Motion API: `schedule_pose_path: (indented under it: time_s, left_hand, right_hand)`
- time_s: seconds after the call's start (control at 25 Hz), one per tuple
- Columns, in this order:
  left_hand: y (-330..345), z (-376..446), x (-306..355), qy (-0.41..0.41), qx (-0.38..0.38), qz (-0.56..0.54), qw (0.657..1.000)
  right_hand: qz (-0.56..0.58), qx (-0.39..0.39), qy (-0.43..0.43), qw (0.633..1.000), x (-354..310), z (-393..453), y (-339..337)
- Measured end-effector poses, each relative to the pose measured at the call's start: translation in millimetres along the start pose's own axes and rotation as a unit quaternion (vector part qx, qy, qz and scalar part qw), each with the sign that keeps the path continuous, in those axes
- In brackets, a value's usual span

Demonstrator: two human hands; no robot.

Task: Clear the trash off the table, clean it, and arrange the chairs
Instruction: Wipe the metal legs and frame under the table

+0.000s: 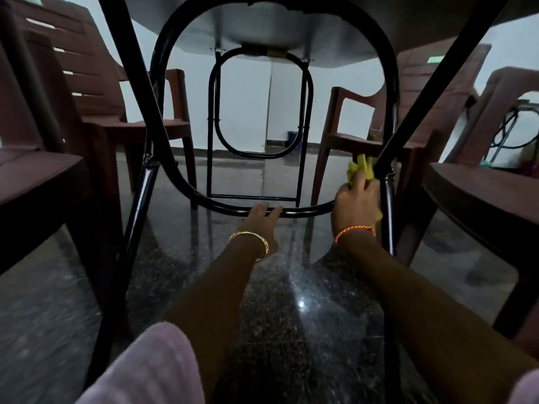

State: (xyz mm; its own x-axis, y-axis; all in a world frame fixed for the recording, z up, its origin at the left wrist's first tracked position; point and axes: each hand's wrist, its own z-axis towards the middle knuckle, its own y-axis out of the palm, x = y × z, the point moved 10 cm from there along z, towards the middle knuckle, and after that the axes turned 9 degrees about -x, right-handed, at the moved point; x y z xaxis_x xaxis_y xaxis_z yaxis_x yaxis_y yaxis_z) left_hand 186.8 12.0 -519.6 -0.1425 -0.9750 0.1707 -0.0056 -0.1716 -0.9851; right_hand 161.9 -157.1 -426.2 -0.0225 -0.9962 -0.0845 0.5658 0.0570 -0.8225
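— What is sitting at the left of the frame?
— A brown chair [43,176]. At the centre, the left hand [260,218] is curling its fingers on the table frame [204,199].
— And to the right?
— The right hand [354,204] is gripping a yellow cloth [361,169] against the table leg [388,199].

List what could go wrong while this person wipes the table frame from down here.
1. The left hand grips the folding leg loop; if the frame shifts or folds, fingers could get pinched.
2. The right hand works the yellow cloth at the brace joint, where the cloth might snag.
3. The head sits under the tabletop, with chairs close on both sides, so rising quickly risks a bump.
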Motion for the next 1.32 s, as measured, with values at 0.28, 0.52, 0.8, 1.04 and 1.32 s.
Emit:
schedule_pose_path:
  time_s: [0.28,0.52,0.8,1.04,1.32]
  left_hand:
    - [11.1,-37.4,-55.6,-0.014,0.019,0.112,0.993]
    - [-69.8,-99.8,-47.8,-0.014,0.315,0.084,0.945]
    - [-113.5,-159.3,-142.1,-0.202,0.451,-0.129,0.86]
    - [-104.0,-137.1,-181.3,-0.118,0.373,-0.634,0.667]
    - [-99.2,-123.3,-200.6,-0.157,0.31,-0.621,0.703]
  right_hand:
    - [0.355,-0.079,0.003,0.931,-53.4,-24.2,70.0]
    - [0.628,-0.205,-0.023,0.751,-161.7,-40.0,78.5]
    - [0.713,-0.149,0.031,0.685,-184.8,-24.2,34.8]
    - [0.792,-0.047,0.118,0.597,-160.6,2.9,-27.1]
    - [0.787,0.092,0.073,0.606,-174.1,56.8,-135.6]
